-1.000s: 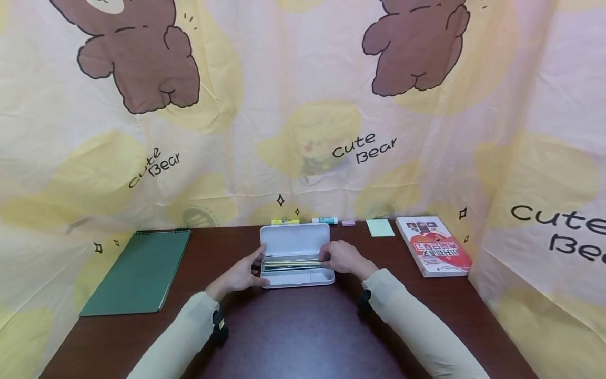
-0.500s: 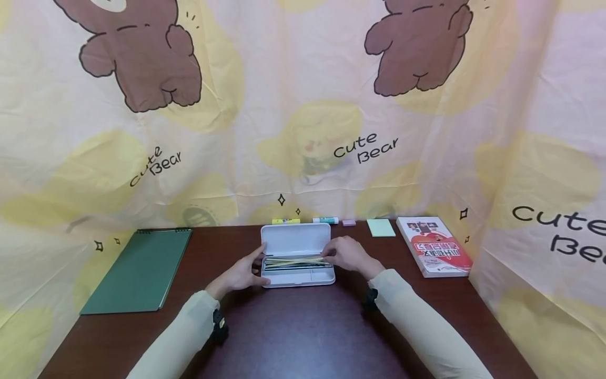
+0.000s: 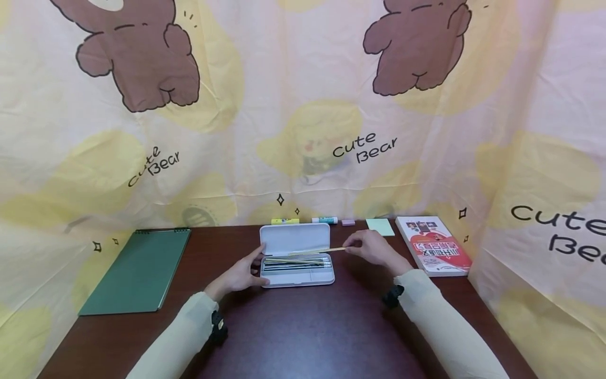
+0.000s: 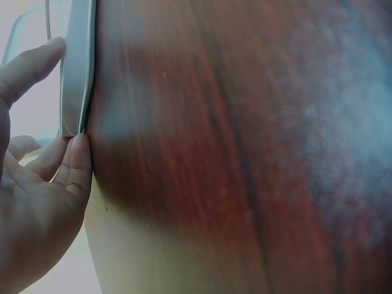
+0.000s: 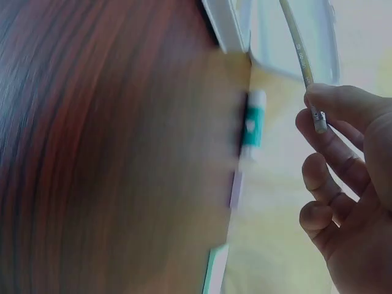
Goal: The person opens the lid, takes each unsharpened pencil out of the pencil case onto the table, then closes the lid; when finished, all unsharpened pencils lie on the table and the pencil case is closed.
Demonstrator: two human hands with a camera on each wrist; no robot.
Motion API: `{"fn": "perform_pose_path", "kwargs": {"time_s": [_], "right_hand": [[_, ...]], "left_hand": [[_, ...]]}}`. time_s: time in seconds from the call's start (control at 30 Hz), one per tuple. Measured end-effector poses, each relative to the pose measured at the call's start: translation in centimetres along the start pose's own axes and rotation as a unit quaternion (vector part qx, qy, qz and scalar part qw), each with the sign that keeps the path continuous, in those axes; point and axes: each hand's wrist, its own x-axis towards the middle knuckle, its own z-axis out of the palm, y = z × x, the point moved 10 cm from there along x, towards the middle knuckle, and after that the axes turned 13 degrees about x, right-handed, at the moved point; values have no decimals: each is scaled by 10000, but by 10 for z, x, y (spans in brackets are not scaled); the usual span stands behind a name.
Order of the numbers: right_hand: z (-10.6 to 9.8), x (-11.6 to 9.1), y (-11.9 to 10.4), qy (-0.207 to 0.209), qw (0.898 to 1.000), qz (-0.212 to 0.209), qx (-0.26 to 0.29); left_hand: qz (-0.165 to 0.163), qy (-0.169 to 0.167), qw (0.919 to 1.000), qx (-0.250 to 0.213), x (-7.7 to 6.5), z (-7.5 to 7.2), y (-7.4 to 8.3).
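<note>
A white pencil case (image 3: 294, 241) stands on the table with its lid raised. Several pencils (image 3: 291, 263) lie in its long rear compartment. My left hand (image 3: 240, 272) holds the case's left end, thumb near the front corner; in the left wrist view the fingertips (image 4: 81, 147) touch the end of the case. My right hand (image 3: 373, 247) pinches a yellowish pencil (image 3: 333, 250) near one end, raised to the right of the case, its far part crossing in front of the lid. In the right wrist view the pencil (image 5: 298, 49) is between thumb and forefinger, other fingers loosely bent.
Along the back edge lie a yellow tube (image 3: 285, 221), a glue stick (image 3: 324, 220), a purple eraser-like block (image 3: 348, 222) and pale green sticky notes (image 3: 380, 227). A book (image 3: 434, 247) lies at right, a green spiral pad (image 3: 137, 273) at left. A printed cloth (image 3: 303, 131) hangs behind.
My right hand has drawn a pencil out of the case and moved it up and to the right. The left hand stays at the case's left end.
</note>
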Motion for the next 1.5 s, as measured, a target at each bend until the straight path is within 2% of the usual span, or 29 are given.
{"fn": "perform_pose_path", "kwargs": {"time_s": [0.17, 0.37, 0.6, 0.87, 1.17, 1.37, 1.5], "right_hand": [[-24, -13, 21, 105, 9998, 153, 89], [-42, -26, 50, 231, 9997, 105, 30], [-53, -43, 85, 125, 9963, 763, 366], [-52, -50, 102, -12, 9916, 1163, 562], [-56, -55, 117, -22, 9897, 1313, 571], [-53, -52, 117, -78, 9949, 1004, 113], [-48, -49, 122, -156, 9934, 1137, -18]], "left_hand": [[-2, -14, 10000, 1, -1, 0, -1], [-56, -41, 10000, -9, -1, 0, -2], [-147, -103, 9998, -86, 0, 0, -3], [-111, -72, 9999, -68, -2, -2, -2], [-121, -91, 9998, -117, -2, -1, -2], [-119, -137, 9998, -101, -3, 0, -2], [-132, -155, 9997, -146, -3, 1, -3]]}}
